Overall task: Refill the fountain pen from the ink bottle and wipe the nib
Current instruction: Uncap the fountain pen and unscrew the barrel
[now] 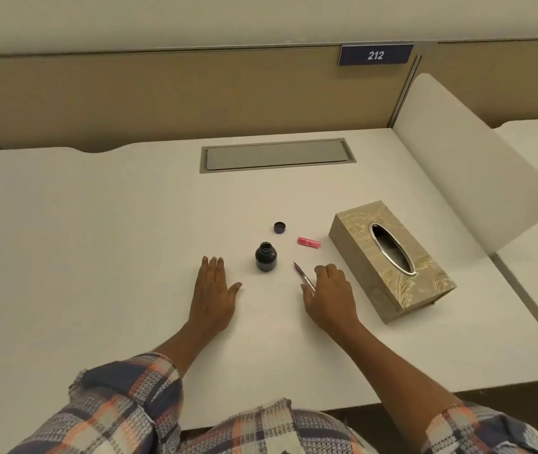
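Note:
An uncapped dark ink bottle stands upright on the white desk. Its dark cap lies just behind it. The fountain pen lies on the desk to the bottle's right, with its nib pointing away to the left and its rear end hidden under my right hand. That hand rests palm down with the pen running between thumb and forefinger, fingers loose. My left hand lies flat and empty to the left of the bottle. A pink pen part lies behind the pen.
A beige patterned tissue box with an oval slot stands right of my right hand. A grey cable hatch is set into the desk at the back. A white divider borders the right side, and a partition wall stands behind.

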Demonstrator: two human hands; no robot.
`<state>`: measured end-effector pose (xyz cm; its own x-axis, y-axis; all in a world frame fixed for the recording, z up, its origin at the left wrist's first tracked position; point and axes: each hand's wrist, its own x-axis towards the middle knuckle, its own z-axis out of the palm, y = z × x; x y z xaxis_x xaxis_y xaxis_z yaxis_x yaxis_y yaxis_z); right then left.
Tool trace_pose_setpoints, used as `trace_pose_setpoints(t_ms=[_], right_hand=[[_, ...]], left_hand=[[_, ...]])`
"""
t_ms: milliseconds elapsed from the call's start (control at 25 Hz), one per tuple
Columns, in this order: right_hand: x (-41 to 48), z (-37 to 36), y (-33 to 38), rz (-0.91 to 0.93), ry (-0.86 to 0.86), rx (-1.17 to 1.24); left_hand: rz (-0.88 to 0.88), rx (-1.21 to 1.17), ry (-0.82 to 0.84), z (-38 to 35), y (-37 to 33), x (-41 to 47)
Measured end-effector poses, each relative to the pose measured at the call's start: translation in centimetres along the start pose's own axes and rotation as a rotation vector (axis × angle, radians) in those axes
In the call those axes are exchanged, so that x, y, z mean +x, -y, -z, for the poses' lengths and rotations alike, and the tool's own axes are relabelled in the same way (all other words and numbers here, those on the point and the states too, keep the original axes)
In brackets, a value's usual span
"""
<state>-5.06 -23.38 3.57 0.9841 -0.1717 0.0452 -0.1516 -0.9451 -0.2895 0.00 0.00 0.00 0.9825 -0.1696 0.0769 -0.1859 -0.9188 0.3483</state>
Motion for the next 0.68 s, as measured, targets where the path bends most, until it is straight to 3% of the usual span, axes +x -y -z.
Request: trace_pose_setpoints(t_ms=[320,480,560,680], right_hand=[[-0.7,-1.5,-1.2,-0.151,0.04,0.102],[-0.5,-0.6,-0.8,-0.3,-0.012,0.333],[-0.5,0.7,-0.7,-0.356,-0.028,0.509],[-0.8,3.3,-0.1,-0.401,0.009,0.715]], left_hand=[[0.098,-0.093,0.02,-0.5,-0.1,-0.8],[0.066,-0.218,-0.128,0.5,-1.6,-1.3],[0.059,-0.397,-0.154,1.8,-3.9,-1.6],[0.229,-0.766,-0.002,3.9,-8.3,-0.8]])
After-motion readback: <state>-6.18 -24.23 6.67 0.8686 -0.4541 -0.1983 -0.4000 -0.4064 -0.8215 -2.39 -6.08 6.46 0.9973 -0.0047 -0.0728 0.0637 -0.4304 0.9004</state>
